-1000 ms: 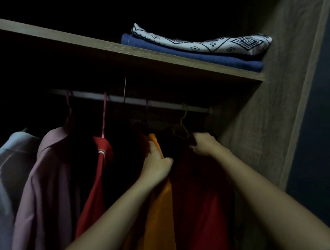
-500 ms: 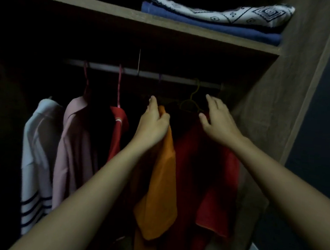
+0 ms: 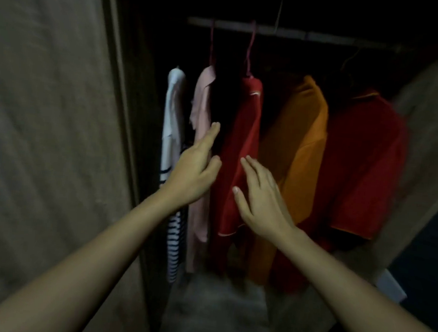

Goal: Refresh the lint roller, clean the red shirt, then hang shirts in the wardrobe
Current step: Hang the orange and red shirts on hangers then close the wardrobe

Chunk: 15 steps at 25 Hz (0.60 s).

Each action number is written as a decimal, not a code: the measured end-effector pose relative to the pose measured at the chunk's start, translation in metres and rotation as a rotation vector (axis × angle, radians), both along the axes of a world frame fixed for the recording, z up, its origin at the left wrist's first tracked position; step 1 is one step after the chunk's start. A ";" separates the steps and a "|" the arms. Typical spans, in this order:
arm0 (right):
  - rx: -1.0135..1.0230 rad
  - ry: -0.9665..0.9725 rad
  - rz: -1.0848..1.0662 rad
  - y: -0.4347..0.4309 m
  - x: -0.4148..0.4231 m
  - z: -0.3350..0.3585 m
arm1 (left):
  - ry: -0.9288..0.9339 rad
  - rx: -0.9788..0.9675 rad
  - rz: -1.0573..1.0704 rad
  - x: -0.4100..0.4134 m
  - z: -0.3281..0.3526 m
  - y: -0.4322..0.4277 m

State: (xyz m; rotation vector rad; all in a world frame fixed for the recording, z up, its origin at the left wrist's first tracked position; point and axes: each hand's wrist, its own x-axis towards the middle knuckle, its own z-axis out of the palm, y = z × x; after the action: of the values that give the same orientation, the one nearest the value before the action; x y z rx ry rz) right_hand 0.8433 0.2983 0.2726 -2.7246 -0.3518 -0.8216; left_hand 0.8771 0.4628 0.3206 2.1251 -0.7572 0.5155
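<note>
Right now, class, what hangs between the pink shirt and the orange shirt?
A red shirt hangs between the pink shirt and orange shirt, head view.

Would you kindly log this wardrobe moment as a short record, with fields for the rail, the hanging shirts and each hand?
Rail: rod across the top
Shirts, left to right: striped white shirt, pink shirt, middle red shirt, orange shirt, end red shirt
Left hand: open, at pink shirt's edge
Right hand: open, spread before middle red shirt; contact unclear

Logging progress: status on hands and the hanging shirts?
Left hand open, right hand open, both empty. Middle red shirt hangs on rail, just ahead. Nothing blocking.
</note>
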 end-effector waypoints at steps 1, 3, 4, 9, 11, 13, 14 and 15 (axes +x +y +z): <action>0.003 0.034 0.023 0.017 -0.007 -0.017 | -0.003 0.035 -0.004 -0.007 -0.017 0.022; -0.001 0.093 0.055 0.045 -0.022 -0.049 | -0.003 0.085 -0.008 -0.019 -0.049 0.060; 0.005 0.119 0.069 0.056 -0.029 -0.063 | 0.000 0.109 -0.008 -0.023 -0.063 0.075; -0.102 0.262 0.141 0.111 -0.048 -0.127 | 0.120 0.266 0.058 -0.031 -0.113 0.148; -0.152 0.321 0.170 0.129 -0.046 -0.147 | 0.123 0.314 0.084 -0.031 -0.122 0.170; -0.208 0.366 0.204 0.144 -0.041 -0.161 | 0.119 0.355 0.125 -0.029 -0.126 0.187; -0.237 0.380 0.229 0.152 -0.037 -0.165 | 0.122 0.375 0.151 -0.027 -0.127 0.194; -0.274 0.375 0.256 0.160 -0.033 -0.169 | 0.117 0.395 0.177 -0.025 -0.127 0.199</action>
State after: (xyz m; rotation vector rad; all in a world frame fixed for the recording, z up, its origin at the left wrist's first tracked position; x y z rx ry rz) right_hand 0.8108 0.4581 0.1034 -2.9135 -0.7533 -0.1983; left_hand 0.8517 0.6618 0.1939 2.5811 -0.6470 0.3495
